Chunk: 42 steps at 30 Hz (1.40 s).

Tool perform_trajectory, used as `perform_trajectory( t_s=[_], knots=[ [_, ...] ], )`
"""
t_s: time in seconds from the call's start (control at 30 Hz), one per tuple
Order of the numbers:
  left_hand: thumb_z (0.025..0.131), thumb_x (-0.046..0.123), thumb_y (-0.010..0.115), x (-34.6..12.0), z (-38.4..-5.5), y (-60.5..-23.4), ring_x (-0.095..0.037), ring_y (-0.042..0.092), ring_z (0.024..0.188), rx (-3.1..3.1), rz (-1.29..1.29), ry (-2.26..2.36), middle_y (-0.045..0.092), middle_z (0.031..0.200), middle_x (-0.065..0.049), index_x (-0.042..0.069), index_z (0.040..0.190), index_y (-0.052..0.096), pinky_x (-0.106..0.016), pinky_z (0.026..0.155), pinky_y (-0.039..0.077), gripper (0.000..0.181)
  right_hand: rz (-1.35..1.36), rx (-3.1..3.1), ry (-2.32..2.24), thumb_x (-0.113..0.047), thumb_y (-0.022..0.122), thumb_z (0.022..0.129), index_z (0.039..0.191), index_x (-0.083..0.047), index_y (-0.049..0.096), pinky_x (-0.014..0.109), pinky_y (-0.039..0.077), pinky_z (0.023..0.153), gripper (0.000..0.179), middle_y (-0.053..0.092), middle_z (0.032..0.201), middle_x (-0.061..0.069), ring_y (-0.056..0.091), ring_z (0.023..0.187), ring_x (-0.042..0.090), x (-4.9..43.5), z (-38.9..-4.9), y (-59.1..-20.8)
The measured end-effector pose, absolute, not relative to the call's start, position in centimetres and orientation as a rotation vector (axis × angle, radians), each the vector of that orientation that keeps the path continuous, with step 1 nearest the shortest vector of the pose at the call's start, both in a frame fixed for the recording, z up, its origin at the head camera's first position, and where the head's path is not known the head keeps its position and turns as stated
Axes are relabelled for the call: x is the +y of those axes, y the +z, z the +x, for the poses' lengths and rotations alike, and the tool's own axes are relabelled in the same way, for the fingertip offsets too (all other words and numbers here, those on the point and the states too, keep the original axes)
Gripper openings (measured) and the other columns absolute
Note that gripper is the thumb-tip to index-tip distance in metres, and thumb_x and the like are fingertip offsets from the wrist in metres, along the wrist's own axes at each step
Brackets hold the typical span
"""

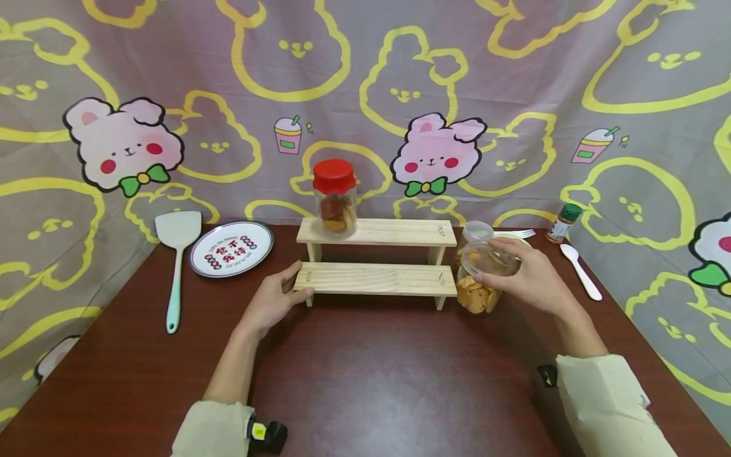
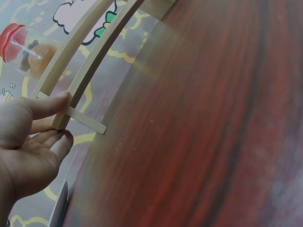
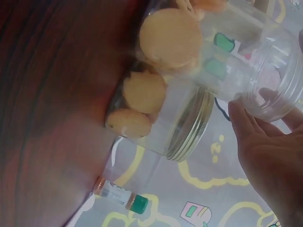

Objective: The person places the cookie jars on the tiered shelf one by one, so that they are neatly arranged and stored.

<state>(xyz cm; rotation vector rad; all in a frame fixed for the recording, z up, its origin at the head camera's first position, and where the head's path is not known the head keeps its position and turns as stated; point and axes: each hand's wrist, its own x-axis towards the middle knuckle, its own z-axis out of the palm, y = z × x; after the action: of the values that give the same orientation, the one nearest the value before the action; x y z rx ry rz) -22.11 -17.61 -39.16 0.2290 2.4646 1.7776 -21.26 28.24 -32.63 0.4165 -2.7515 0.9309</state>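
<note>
My left hand (image 1: 273, 303) grips the left end of the lower board of a two-tier wooden rack (image 1: 371, 278); in the left wrist view the thumb and fingers of the left hand (image 2: 33, 146) lie on either side of the board end. At the rack's right end, my right hand (image 1: 533, 276) holds the top of a clear jar (image 1: 478, 297) with cookies in its bottom. Thumb and fingers of the right hand (image 3: 267, 151) curl round its clear lid (image 3: 279, 71) in the right wrist view. A red-lidded jar (image 1: 334, 200) stands on the upper board.
Behind the held jar stand a gold-lidded cookie jar (image 3: 161, 113) and another clear-lidded jar (image 1: 477, 231). Farther right are a fork (image 1: 516, 233), a green-capped spice bottle (image 1: 564, 223) and a white spoon (image 1: 581, 273). A turner (image 1: 178, 247) and a plate (image 1: 231, 249) lie left.
</note>
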Motion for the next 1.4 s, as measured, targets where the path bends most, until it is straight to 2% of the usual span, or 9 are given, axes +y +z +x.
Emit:
perform_trajectory(
  t_s=[0.23, 0.6, 0.7, 0.77, 0.9, 1.07, 1.13, 1.3, 1.4],
  knots=[
    [0.097, 0.004, 0.068, -17.6, -22.2, -39.3, -0.036, 0.026, 0.148, 2.462, 0.240, 1.780, 0.023, 0.163, -0.022, -0.009, 0.155, 0.026, -0.042, 0.114, 0.036, 0.073, 0.358, -2.691, 1.010, -0.041, 0.083, 0.084, 0.143, 0.002, 0.055, 0.062, 0.041, 0.103, 0.078, 0.054, 0.145, 0.021, 0.045, 0.136, 0.039, 28.2, -21.1, -32.1],
    [0.097, 0.004, 0.068, -17.7, -22.0, -39.3, -0.034, 0.026, 0.148, 2.459, 0.233, 1.776, 0.024, 0.164, -0.020, -0.008, 0.155, 0.027, -0.041, 0.113, 0.036, 0.073, 0.292, -2.497, 1.139, -0.030, 0.083, 0.085, 0.143, -0.001, 0.057, 0.066, 0.038, 0.107, 0.070, 0.051, 0.147, 0.021, 0.046, 0.133, 0.041, 27.6, -20.8, -31.0],
    [0.097, 0.004, 0.068, -17.8, -22.1, -39.3, -0.034, 0.026, 0.148, 2.456, 0.234, 1.780, 0.024, 0.164, -0.020, -0.008, 0.155, 0.027, -0.041, 0.113, 0.037, 0.073, 0.299, -2.440, 1.159, -0.027, 0.083, 0.086, 0.142, -0.001, 0.058, 0.060, 0.039, 0.109, 0.066, 0.054, 0.145, 0.019, 0.049, 0.130, 0.038, 27.4, -20.9, -30.7],
    [0.097, 0.004, 0.068, -17.8, -22.1, -39.4, -0.034, 0.027, 0.148, 2.450, 0.233, 1.786, 0.024, 0.164, -0.020, -0.008, 0.156, 0.027, -0.041, 0.113, 0.037, 0.073, 0.294, -2.417, 1.160, -0.026, 0.082, 0.086, 0.142, -0.002, 0.059, 0.051, 0.040, 0.110, 0.065, 0.055, 0.143, 0.017, 0.051, 0.128, 0.035, 27.2, -21.0, -30.6],
    [0.097, 0.003, 0.068, -17.7, -22.1, -39.3, -0.033, 0.027, 0.147, 2.443, 0.230, 1.794, 0.024, 0.163, -0.020, -0.008, 0.156, 0.027, -0.040, 0.113, 0.037, 0.073, 0.284, -2.392, 1.141, -0.027, 0.082, 0.086, 0.141, -0.004, 0.060, 0.034, 0.043, 0.104, 0.064, 0.058, 0.141, 0.015, 0.053, 0.125, 0.032, 26.9, -21.1, -30.5],
    [0.096, 0.004, 0.068, -17.8, -22.1, -39.3, -0.033, 0.028, 0.147, 2.452, 0.224, 1.784, 0.025, 0.163, -0.020, -0.008, 0.155, 0.027, -0.040, 0.113, 0.037, 0.073, 0.278, -2.379, 1.152, -0.028, 0.082, 0.086, 0.142, -0.004, 0.059, 0.048, 0.043, 0.108, 0.065, 0.056, 0.144, 0.015, 0.051, 0.129, 0.033, 26.3, -21.3, -30.2],
    [0.096, 0.004, 0.068, -17.8, -22.1, -39.3, -0.033, 0.028, 0.147, 2.454, 0.221, 1.781, 0.025, 0.163, -0.019, -0.007, 0.156, 0.027, -0.041, 0.113, 0.037, 0.073, 0.281, -2.365, 1.164, -0.027, 0.082, 0.086, 0.142, -0.004, 0.060, 0.046, 0.043, 0.109, 0.065, 0.056, 0.145, 0.013, 0.051, 0.129, 0.031, 26.1, -21.4, -29.9],
    [0.097, 0.005, 0.069, -17.8, -22.1, -39.2, -0.033, 0.028, 0.147, 2.455, 0.218, 1.779, 0.025, 0.163, -0.019, -0.007, 0.156, 0.028, -0.041, 0.113, 0.037, 0.073, 0.306, -2.322, 1.182, -0.024, 0.084, 0.084, 0.140, -0.003, 0.061, 0.018, 0.041, 0.103, 0.063, 0.057, 0.144, 0.012, 0.054, 0.126, 0.028, 25.4, -21.8, -29.4],
    [0.097, 0.004, 0.068, -17.7, -22.1, -39.2, -0.033, 0.028, 0.147, 2.451, 0.218, 1.785, 0.025, 0.163, -0.019, -0.007, 0.156, 0.027, -0.041, 0.113, 0.037, 0.073, 0.333, -2.292, 1.196, -0.022, 0.084, 0.084, 0.139, -0.003, 0.062, 0.016, 0.042, 0.100, 0.063, 0.058, 0.142, 0.014, 0.056, 0.123, 0.026, 24.9, -22.0, -29.1]
  ],
)
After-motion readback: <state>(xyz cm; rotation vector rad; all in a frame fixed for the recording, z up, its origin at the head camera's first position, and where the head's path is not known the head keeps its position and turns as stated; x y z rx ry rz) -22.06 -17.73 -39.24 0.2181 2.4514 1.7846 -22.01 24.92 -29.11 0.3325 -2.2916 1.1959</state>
